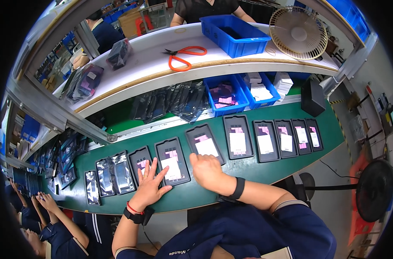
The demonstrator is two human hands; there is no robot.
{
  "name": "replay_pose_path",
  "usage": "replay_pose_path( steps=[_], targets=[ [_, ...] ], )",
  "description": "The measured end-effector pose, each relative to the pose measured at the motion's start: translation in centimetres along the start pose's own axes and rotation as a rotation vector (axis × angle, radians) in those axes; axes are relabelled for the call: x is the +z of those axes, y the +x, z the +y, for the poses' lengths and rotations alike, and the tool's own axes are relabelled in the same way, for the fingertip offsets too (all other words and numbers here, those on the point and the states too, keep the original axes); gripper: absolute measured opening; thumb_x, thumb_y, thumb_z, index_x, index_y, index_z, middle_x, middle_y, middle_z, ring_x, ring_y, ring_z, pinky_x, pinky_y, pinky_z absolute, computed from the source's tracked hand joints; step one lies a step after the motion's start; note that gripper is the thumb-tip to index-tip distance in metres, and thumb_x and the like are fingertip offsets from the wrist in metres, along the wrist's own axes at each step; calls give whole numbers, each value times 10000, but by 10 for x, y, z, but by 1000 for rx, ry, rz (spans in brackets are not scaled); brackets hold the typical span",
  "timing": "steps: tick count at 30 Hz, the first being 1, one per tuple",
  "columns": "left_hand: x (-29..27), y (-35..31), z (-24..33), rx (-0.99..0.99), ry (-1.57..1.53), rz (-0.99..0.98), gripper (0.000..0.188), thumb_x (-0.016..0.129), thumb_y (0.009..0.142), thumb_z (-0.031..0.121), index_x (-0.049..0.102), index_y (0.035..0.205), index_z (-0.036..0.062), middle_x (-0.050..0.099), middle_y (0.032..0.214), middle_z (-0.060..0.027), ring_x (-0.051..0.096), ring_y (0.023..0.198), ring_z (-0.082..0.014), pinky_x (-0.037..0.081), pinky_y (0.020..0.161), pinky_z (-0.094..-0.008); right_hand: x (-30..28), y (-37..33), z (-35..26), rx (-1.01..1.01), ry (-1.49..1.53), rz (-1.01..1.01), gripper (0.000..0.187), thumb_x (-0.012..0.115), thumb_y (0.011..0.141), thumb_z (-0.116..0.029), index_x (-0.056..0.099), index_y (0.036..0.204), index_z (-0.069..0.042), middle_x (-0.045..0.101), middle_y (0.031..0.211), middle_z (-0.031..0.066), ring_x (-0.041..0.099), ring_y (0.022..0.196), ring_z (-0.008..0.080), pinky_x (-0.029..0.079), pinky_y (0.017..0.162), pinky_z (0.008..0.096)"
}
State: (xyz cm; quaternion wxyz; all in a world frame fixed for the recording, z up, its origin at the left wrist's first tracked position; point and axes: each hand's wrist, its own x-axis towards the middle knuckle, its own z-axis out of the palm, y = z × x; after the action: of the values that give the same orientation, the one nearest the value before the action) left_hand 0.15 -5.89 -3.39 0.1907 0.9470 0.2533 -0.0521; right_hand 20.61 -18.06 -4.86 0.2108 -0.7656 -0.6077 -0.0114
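My left hand (149, 186) is spread flat, its fingertips at a black tray (140, 151) and at the neighbouring black tray (184, 161), which holds a white card (170, 169) and pink pieces. My right hand (210, 173) is curled closed over the near edge of another black tray (216, 137). In that tray lie a white card (206, 147) and pink pieces. What the right fingers hold, if anything, is hidden from the head view. To the right, several similar trays (249, 140) stand in a row, each with a white card and pink pieces.
On the green table (265, 177), wrapped silver-black packs (122, 175) lie left of my hands. Behind are a blue bin (244, 96) of pink pieces and a heap of dark bagged parts (172, 101). Orange-handled snips (179, 55) and a fan (298, 32) are on the shelf. Co-workers sit left.
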Motion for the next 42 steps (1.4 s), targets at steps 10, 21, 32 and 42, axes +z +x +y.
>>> replay_pose_path(
  steps=[10,21,32,42],
  targets=[
    [-57,35,-22,102,39,143,733,666,781,332,327,1409,162,133,1498,-205,74,1380,-429,108,1079,-573,-48,-5,72,479,-153,-285,811,513,834,-558,254,1416,-56,218,1442,279,197,1327,475,196,969,696],
    [-89,202,-116,-119,136,-3,970,643,585,118,197,1446,119,153,1503,-171,174,1385,-319,239,1088,-472,-59,76,18,-24,-91,-270,800,675,757,-380,299,1396,-81,327,1370,286,280,1301,434,257,992,626],
    [-73,188,-165,-43,47,165,610,514,727,47,438,1329,108,429,1357,-184,482,1168,-350,397,974,-393,54,252,-11,-256,-36,-401,1017,688,600,-293,162,1440,-66,267,1401,299,204,1342,422,172,1085,552],
    [-104,211,-129,-1,-72,98,497,606,660,90,553,1151,32,561,1160,-220,519,1099,-359,412,944,-384,51,266,-3,-271,114,-349,815,722,659,-423,374,1317,-91,472,1288,196,416,1217,367,309,1038,427]
  ],
)
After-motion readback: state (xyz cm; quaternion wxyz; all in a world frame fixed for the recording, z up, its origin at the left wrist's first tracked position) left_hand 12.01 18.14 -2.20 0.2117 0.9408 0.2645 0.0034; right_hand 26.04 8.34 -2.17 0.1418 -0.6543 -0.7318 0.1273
